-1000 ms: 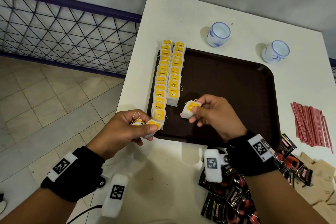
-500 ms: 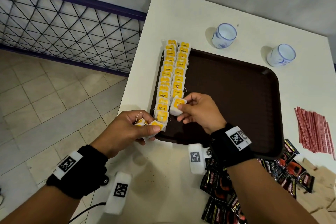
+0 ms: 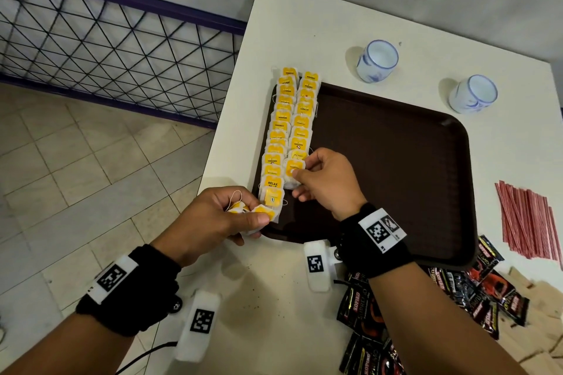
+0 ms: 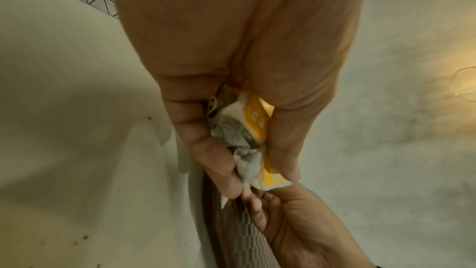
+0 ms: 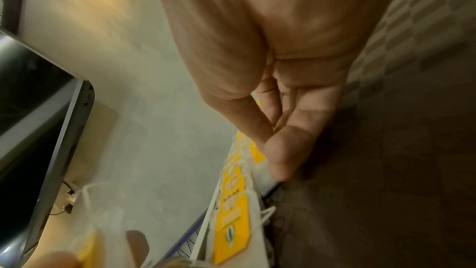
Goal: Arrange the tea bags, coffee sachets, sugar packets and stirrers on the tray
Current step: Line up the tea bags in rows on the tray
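Note:
A dark brown tray [image 3: 396,161] lies on the white table. Two rows of tea bags with yellow tags [image 3: 286,131] run along its left edge. My right hand [image 3: 300,175] pinches one tea bag [image 3: 293,169] at the near end of the right row, low on the tray. In the right wrist view the right hand's fingertips [image 5: 276,156] press on that bag's yellow tag [image 5: 256,154]. My left hand [image 3: 253,219] hovers at the tray's near left corner. It grips a small bunch of tea bags [image 4: 247,129], their strings looping out.
Two white-and-blue cups [image 3: 377,61] [image 3: 473,97] stand behind the tray. Red stirrers [image 3: 527,222] lie to its right, black coffee sachets [image 3: 380,329] and brown packets [image 3: 542,338] near the front right. The table's left edge drops to a tiled floor beside a railing [image 3: 106,55].
My right hand has carried its tea bag left and down from above the tray to the near end of the right row. The left hand has stayed put with its bunch.

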Tool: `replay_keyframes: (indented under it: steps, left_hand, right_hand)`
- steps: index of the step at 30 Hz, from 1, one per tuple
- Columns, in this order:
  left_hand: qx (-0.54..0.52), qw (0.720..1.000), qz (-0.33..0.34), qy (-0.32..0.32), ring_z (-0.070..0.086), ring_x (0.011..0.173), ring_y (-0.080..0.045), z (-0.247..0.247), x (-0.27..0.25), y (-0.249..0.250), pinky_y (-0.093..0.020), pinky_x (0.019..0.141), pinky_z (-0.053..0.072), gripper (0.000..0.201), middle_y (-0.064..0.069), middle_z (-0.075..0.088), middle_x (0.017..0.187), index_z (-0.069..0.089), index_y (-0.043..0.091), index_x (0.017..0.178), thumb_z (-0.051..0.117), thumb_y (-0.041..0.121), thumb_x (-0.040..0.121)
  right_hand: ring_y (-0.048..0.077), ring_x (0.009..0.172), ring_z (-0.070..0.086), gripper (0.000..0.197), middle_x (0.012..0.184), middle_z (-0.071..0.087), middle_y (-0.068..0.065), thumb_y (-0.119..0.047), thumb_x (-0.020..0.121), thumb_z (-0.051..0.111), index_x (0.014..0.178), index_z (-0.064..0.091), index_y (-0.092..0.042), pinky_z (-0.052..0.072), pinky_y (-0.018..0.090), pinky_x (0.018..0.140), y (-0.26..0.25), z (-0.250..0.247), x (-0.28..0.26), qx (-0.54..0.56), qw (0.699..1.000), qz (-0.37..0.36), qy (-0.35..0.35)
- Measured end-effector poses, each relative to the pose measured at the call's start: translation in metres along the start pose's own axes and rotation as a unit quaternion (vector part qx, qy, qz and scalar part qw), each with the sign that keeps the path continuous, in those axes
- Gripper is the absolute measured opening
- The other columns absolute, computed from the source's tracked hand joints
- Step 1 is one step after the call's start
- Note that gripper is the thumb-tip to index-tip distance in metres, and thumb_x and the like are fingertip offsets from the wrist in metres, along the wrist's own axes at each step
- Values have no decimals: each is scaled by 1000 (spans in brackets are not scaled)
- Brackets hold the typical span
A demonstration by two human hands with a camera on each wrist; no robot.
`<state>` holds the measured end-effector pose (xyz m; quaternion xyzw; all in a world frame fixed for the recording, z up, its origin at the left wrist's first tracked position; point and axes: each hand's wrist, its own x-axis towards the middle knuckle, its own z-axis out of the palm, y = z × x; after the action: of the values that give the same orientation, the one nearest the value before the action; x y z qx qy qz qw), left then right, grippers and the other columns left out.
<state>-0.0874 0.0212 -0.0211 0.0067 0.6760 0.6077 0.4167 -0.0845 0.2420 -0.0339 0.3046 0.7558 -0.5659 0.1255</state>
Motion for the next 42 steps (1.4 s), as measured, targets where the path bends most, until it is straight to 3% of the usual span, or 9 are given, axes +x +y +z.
replay_keyframes:
  steps: [5,11,14,19,24,28,32,36,42]
  left_hand:
    - [1,1000,-2,3,70,72,-20,-1,0,0,-32,59,54,18,-19,74,84,72,5,91,80,15,79]
    - [-6,1000,4,3,70,72,-16,0,-2,5,-32,60,55,7,-12,75,87,74,10,90,76,14,84]
    - [-24,1000,9,5,71,70,-19,3,-1,12,-32,58,54,10,-8,75,85,74,5,94,72,13,88]
    - [-24,999,16,24,73,70,-22,11,3,19,-31,58,54,14,-6,74,85,73,7,95,71,19,90]
    - [-20,1000,11,18,76,75,-27,19,6,22,-30,58,54,18,-9,77,91,72,8,99,73,23,88]
    - [17,1000,14,19,76,77,-28,21,7,19,-31,60,55,16,-14,77,87,73,10,97,79,15,84]
    - [23,999,18,28,76,74,-26,18,7,20,-32,60,54,12,-10,77,86,75,14,95,78,14,84]
    - [25,998,16,56,76,74,-25,10,5,17,-33,60,56,9,-6,78,91,77,16,94,77,14,85]
    - [17,997,8,79,76,74,-26,2,2,9,-34,60,55,10,-4,78,88,78,18,94,78,13,84]
  right_hand:
    - [30,59,72,17,73,71,21,-4,89,71,95,56,-4,57,34,53,-2,-1,0,-25,999,-16,18]
    - [29,61,72,18,70,70,11,-9,87,73,94,56,-10,57,35,55,-4,-2,-3,-27,999,-14,40]
    - [23,67,71,17,79,69,7,-19,85,76,93,61,-18,53,29,54,-6,-8,-16,-66,993,-70,64]
    - [24,65,63,17,87,67,7,-4,85,76,101,70,-7,41,25,44,-11,-15,-50,75,982,-118,-127]
    - [11,55,58,6,65,65,-4,4,86,72,91,68,3,42,14,49,-3,-9,-56,81,979,-148,-114]
    - [6,48,55,5,61,63,1,3,87,71,87,66,1,41,13,49,-3,-11,-57,93,980,-149,-89]
    - [13,51,58,6,64,64,2,1,88,70,87,65,-2,41,14,48,-6,-16,-60,83,981,-155,-80]
    - [17,53,64,7,67,65,15,-3,93,67,91,61,0,41,24,42,-7,-30,-49,45,988,-144,-17]
    - [22,58,69,7,78,70,19,-6,97,61,93,55,-4,47,27,45,4,-34,-35,-16,994,-96,-40]
